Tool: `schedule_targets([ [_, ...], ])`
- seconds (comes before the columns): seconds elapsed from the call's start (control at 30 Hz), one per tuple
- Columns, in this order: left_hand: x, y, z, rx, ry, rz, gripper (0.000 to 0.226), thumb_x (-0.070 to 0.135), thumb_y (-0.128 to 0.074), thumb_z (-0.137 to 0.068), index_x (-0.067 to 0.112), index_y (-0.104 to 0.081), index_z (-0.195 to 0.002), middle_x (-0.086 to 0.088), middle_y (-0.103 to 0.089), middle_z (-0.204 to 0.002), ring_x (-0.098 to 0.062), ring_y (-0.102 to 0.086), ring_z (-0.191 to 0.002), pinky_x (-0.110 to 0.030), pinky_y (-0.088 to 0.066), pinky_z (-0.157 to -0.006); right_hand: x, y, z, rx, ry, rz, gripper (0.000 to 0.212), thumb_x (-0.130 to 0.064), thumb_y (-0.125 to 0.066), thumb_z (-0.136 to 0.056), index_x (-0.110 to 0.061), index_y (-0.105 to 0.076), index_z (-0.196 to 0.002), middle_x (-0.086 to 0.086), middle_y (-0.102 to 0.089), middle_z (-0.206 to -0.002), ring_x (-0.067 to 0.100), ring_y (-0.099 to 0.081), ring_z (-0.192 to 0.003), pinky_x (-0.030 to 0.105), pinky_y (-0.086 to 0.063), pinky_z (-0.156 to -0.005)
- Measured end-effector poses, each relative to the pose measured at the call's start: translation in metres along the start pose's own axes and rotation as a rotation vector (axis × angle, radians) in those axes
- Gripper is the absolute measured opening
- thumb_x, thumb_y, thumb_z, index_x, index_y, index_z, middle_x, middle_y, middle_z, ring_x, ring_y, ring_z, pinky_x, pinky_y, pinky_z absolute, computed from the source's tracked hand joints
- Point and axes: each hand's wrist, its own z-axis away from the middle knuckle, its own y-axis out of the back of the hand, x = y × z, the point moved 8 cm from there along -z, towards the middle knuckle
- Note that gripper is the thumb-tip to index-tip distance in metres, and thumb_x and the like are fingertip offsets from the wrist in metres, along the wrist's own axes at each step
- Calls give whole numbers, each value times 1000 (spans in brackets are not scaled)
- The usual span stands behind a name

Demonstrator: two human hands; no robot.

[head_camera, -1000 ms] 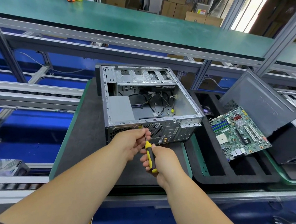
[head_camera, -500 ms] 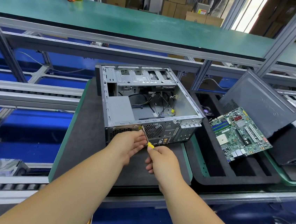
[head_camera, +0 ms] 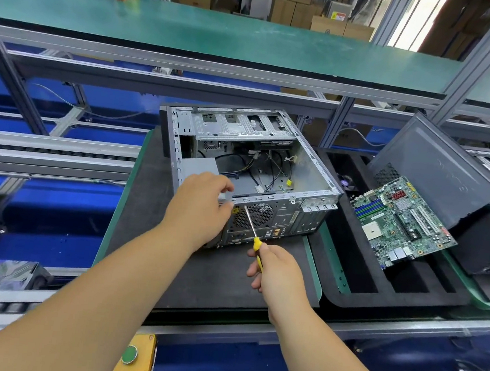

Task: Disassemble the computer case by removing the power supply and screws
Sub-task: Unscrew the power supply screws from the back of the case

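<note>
Left hand (head_camera: 202, 208) now atop case (head_camera: 272, 146), dark mat (head_camera: 141, 235).

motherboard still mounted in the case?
No. The motherboard lies outside the case, propped on the black foam tray to its right.

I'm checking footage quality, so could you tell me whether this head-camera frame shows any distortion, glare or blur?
Head view: wide-angle bending curves the green shelf and rails; daylight blows out the window at top right; computer case, screwdriver and both hands are sharp, evenly lit, with soft shadows.
</note>
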Motion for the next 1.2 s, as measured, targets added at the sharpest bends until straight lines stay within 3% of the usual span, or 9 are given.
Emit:
schedule_targets([
  [0.13, -8, -22, -16, -198, 39, -24, 19, 33, -65, -87, 35, -61, -105, 4, -48, -118, -22, -34, -121, -37, -35, -100, 3, 1, -2, 19, 34, -14, 30, -27, -38, -104, -19, -66, -94, -7, -60, -55, 6, -46, -43, 20, -37, -46],
  [0.3, -7, -25, -24, -206, 31, -82, 22, 32, -64, -88, 36, -63, -109, 7, -47, -123, -19, -33, -122, -31, -30, -92, 1, 1, -7, 25, 32, -17, 29, -27, -40, -103, -20, -66, -93, -6, -60, -56, 8, -45, -44, 22, -36, -48],
  [0.6, -2, -16, -28, -205, 110, -342, 24, 43, -60, -91, 35, -69, -112, 0, -52, -125, -26, -47, -117, -38, -38, -97, -4, 1, -4, 19, 52, 6, 28, -26, -41, -103, -20, -65, -91, -7, -58, -56, 6, -44, -43, 15, -36, -42],
  [0.83, -19, -22, -26, -242, 232, -98, 13, 39, -66, -88, 44, -71, -99, 18, -40, -142, -15, -21, -136, -36, -16, -105, -3, 0, -6, 17, 66, -7, 28, -28, -43, -102, -20, -66, -90, -8, -59, -55, 6, -43, -43, 22, -38, -48],
  [1.07, -25, -26, -27, -228, 234, -62, 16, 39, -67, -87, 40, -73, -102, 18, -41, -140, -13, -20, -134, -33, -12, -104, -3, 2, -7, 39, 66, -3, 28, -28, -45, -101, -19, -67, -87, -9, -61, -57, 11, -48, -57, 31, -38, -62],
  [1.2, -25, -27, -25, -158, 216, -50, 12, 37, -66, -89, 38, -74, -98, 21, -45, -126, -11, -25, -128, -26, -9, -93, -1, 0, -5, 33, 50, 4, 27, -32, -48, -99, -18, -67, -86, -7, -60, -58, 13, -47, -56, 32, -39, -63],
])
